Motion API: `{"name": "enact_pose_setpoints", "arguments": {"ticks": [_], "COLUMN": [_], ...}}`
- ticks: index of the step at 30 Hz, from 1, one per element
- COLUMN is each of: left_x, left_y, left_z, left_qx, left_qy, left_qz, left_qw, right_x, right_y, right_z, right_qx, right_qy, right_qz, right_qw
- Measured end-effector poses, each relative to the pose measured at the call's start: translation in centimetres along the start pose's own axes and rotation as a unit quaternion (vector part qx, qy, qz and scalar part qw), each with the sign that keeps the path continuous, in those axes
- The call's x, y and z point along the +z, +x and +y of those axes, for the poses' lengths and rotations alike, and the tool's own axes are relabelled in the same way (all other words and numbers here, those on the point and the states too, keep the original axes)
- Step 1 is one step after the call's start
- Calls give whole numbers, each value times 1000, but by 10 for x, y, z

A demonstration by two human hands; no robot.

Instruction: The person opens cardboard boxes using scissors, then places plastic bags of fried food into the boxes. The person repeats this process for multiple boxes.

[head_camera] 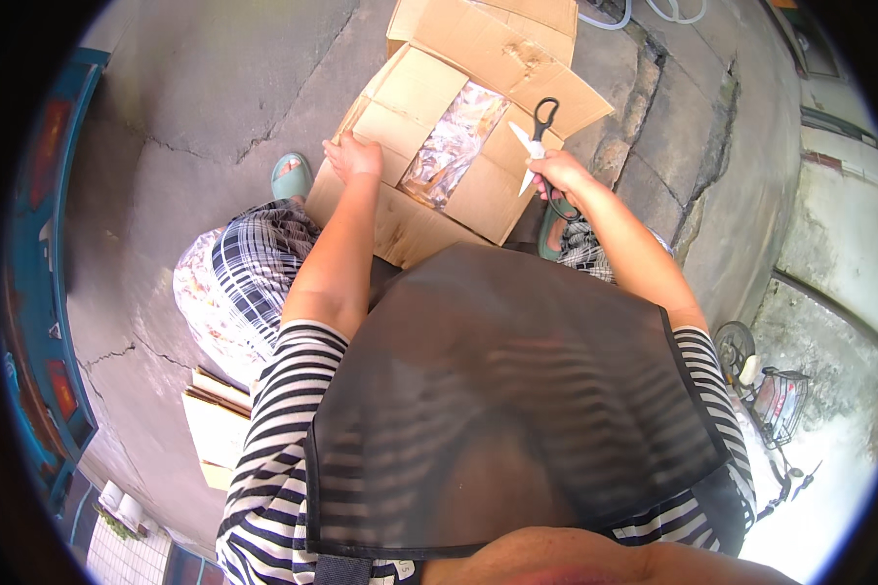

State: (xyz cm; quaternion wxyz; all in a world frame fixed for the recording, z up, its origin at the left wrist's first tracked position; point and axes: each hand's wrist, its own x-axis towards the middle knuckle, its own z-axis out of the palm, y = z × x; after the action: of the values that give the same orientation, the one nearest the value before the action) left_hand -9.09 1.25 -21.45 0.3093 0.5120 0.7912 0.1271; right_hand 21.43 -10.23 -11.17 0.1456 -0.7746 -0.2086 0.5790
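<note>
A cardboard box point(391, 124) stands on the ground between my feet, two inner flaps partly folded over its top. Through the gap between them shows clear plastic packaging point(457, 142) with brownish contents that I cannot identify. My left hand point(355, 157) rests on the box's left edge, near an inner flap. Over the right side of the box, my right hand point(562, 174) grips a pair of scissors point(535, 149) with black handles. The scissor blades are spread apart, one handle pointing up and the other below my fingers.
Another cardboard box point(549, 18) adjoins the far side. A full plastic bag point(203, 300) and flattened cardboard point(216, 431) lie at my left. Cracks run through the concrete ground point(212, 88). A bicycle point(768, 417) stands at the lower right by a wall.
</note>
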Motion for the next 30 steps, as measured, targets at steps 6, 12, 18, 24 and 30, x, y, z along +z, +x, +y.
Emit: {"name": "enact_pose_setpoints", "arguments": {"ticks": [6,12,18,24,30], "left_x": [-70,-159,-108,-96,-97], "left_y": [-6,-89,-119,-129,-127], "left_z": [82,120,90,91,88], "left_qx": [236,444,603,584,593], "left_qy": [-97,9,266,252,266], "left_qz": [-205,-298,-338,-362,-334], "left_qw": [945,845,672,681,683], "right_x": [20,-13,-83,-135,-115], "right_y": [10,22,74,175,304], "right_z": [3,-44,-139,-198,-205], "right_qx": [-71,-254,-433,-238,-194], "right_qy": [-50,20,-220,-392,-447], "right_qz": [-8,32,375,388,284], "right_qw": [996,966,790,799,826]}}
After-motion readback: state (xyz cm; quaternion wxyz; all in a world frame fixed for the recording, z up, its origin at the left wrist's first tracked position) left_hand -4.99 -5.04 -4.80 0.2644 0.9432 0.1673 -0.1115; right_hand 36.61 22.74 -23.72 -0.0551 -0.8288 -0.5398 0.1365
